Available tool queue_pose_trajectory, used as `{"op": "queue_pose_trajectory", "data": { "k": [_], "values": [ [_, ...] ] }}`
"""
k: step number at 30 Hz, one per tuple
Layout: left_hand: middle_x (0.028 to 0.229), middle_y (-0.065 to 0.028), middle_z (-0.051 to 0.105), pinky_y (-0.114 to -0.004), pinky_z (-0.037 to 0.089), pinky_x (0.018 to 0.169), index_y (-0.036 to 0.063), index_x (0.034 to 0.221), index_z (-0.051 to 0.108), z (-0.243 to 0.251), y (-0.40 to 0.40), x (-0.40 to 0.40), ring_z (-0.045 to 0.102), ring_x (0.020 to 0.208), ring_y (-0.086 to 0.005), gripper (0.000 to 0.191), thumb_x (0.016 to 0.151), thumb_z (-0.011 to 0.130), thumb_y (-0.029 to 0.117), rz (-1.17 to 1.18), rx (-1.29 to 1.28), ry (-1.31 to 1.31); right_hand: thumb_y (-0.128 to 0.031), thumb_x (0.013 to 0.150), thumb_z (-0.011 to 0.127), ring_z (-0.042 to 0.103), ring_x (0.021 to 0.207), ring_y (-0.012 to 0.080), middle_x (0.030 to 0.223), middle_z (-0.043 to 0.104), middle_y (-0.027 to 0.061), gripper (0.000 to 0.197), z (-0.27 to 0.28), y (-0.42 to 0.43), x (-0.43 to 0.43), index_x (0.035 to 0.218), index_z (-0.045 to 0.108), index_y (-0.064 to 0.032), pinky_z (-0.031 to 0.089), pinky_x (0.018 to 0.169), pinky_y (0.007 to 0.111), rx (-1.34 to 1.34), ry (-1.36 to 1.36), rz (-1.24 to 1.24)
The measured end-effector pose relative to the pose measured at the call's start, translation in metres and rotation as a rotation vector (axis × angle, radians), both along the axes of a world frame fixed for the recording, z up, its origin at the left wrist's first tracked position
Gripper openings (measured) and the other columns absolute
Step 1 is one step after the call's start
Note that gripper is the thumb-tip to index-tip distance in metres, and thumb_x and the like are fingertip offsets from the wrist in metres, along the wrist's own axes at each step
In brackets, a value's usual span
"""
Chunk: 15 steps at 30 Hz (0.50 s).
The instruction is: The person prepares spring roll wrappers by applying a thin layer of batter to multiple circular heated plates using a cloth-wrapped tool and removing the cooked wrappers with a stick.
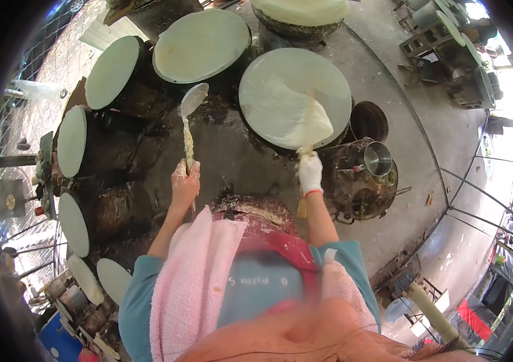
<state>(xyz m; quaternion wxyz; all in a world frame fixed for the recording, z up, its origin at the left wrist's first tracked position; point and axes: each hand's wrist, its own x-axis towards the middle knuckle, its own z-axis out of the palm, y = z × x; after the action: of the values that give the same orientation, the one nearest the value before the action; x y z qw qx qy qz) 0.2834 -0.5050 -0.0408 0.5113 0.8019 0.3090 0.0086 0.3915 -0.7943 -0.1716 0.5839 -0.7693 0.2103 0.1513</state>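
Observation:
My left hand (185,184), bare and smeared with batter, grips the handle of a ladle (194,99), whose batter-coated bowl points away from me beside the round griddles. My right hand (310,174) wears a white glove with an orange cuff edge. It is closed around a blurred tool, seemingly a long, thin wooden spreader (314,106), that reaches over a large round griddle (274,81). Wet white batter (317,124) lies in a thick fold on the griddle's near right part, with a thinner smear to its left. The exact shape of the tool is hard to tell.
More round griddles with pale sheets, such as one (202,45) ahead and one (113,72) at left, curve around me. A red batter-splashed container (261,212) stands against my body. At right are a metal saucepan (377,158) on a drum-like stand and a dark pot (368,122).

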Motion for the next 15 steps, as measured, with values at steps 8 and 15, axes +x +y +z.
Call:
{"op": "queue_pose_trajectory", "data": {
  "k": [8, 15],
  "values": [
    [0.055, -0.0112, 0.051, -0.035, 0.038, 0.042, 0.0005, 0.077, 0.051, -0.003, -0.022, -0.013, 0.049, 0.039, -0.0214, 0.02, 0.088, 0.054, 0.017, -0.092, 0.233, -0.112, -0.029, 0.091, 0.043, 0.062, 0.079, 0.0413, 0.08, 0.064, 0.0221, 0.028, -0.012, -0.063, 0.014, 0.1, 0.055, -0.0061, 0.049, 0.068, 0.05, -0.637, -0.135, 0.298],
    [0.051, -0.0092, 0.047, -0.034, 0.037, 0.041, 0.0002, 0.075, 0.049, -0.005, -0.028, -0.008, 0.046, 0.038, -0.0187, 0.024, 0.088, 0.055, 0.02, -0.039, 0.125, -0.026, -0.027, 0.092, 0.044, 0.062, 0.081, 0.0388, 0.084, 0.064, 0.0199, 0.029, -0.035, -0.068, -0.016, 0.117, 0.056, -0.0178, 0.049, 0.071, 0.043, -0.498, -0.25, 0.5]
  ]
}}
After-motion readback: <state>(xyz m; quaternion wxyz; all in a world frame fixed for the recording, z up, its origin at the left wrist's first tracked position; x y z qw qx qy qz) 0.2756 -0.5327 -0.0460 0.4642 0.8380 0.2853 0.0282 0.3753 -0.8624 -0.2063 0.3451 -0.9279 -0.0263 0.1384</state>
